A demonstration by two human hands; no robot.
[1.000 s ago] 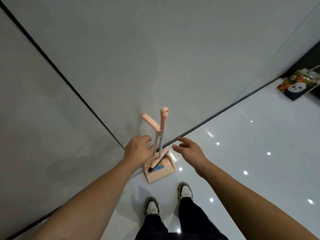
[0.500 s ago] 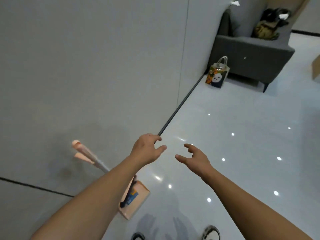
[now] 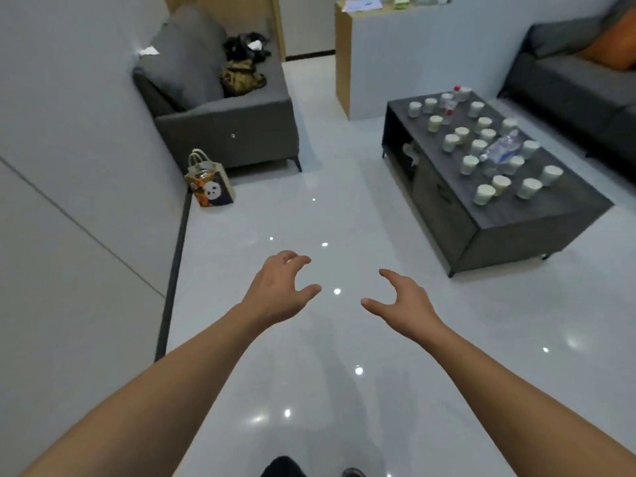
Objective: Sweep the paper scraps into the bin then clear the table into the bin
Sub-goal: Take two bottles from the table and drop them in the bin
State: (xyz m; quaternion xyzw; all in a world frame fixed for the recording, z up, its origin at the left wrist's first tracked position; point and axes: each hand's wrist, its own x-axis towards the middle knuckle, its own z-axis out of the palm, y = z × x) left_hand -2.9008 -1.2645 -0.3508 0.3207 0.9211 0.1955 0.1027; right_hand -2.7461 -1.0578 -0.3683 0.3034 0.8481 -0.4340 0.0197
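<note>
Table-clearing step pending: both hands, left (image 3: pixel 280 293) and right (image 3: pixel 406 304), released and empty; next, approach surface (image 3: pixel 537 215), grasp cups (image 3: pixel 484 194) and bottle (image 3: pixel 500 151).

We note glossy white floor (image 3: pixel 344 208) w/ light spots, grey wall (image 3: pixel 69 132) left, grey armchair (image 3: pixel 220 108), dark sofa (image 3: pixel 578 80) right.

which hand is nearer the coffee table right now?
Right. The right hand hangs open over the floor on the side of the coffee table, short of its near corner. The left hand is further over toward the wall, with the right hand between it and the table.
</note>
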